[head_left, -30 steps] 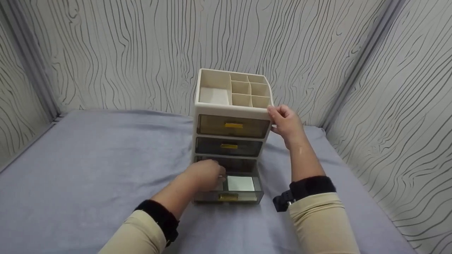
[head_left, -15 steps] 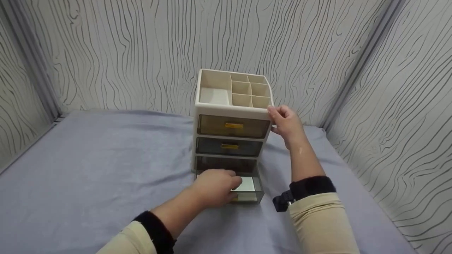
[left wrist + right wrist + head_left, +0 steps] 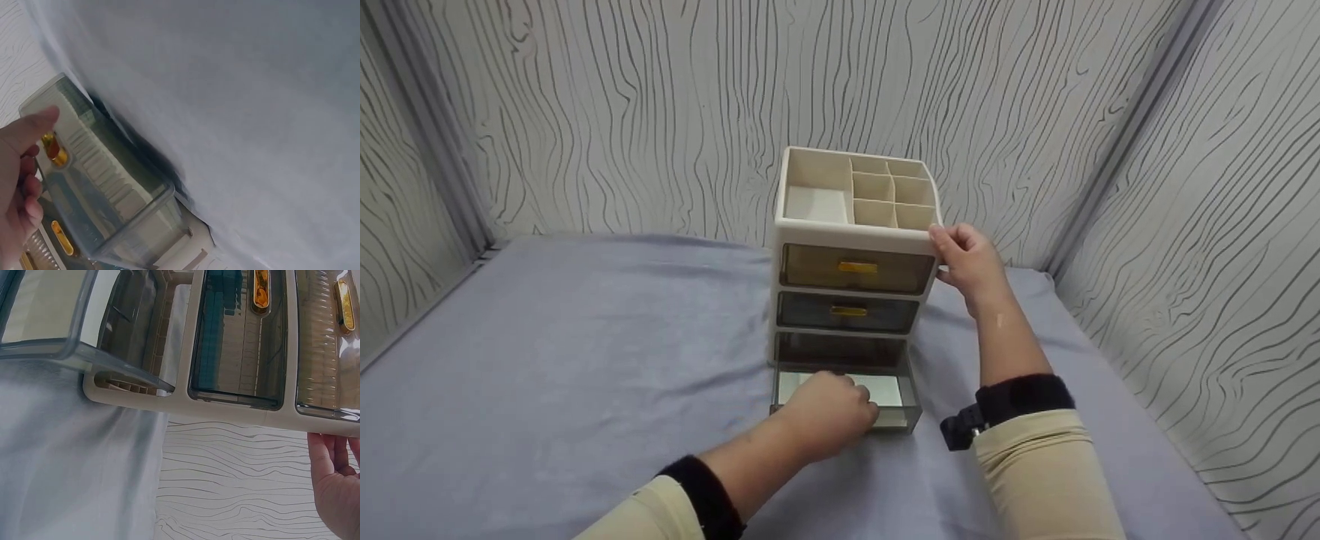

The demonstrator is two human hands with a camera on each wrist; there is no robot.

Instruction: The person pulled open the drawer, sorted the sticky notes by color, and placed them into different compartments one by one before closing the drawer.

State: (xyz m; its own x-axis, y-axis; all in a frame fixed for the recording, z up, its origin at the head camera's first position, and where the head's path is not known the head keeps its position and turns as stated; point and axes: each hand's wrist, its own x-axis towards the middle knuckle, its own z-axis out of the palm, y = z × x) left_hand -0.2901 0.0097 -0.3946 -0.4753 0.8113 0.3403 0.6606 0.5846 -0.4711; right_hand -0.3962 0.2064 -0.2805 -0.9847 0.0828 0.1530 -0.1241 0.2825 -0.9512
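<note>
A cream drawer organizer with smoky clear drawers stands upright. Its bottom drawer is pulled out, with flat white pieces lying inside. My left hand is at the front of this drawer. In the left wrist view, its thumb and curled fingers pinch at the gold handle, the thumb lying against the drawer front. With thumb and fingers, my right hand grips the organizer's upper right front corner. The right wrist view shows its fingertips at the frame's side edge.
Two upper drawers are closed, each with a gold handle. The organizer's top has one large compartment and several small ones. A grey-blue cloth covers the table; wood-grain patterned panels rise behind and at both sides.
My left hand has come out of the bottom drawer and moved forward and right to its front handle. White now shows on the drawer's left side too. My right hand has stayed put.
</note>
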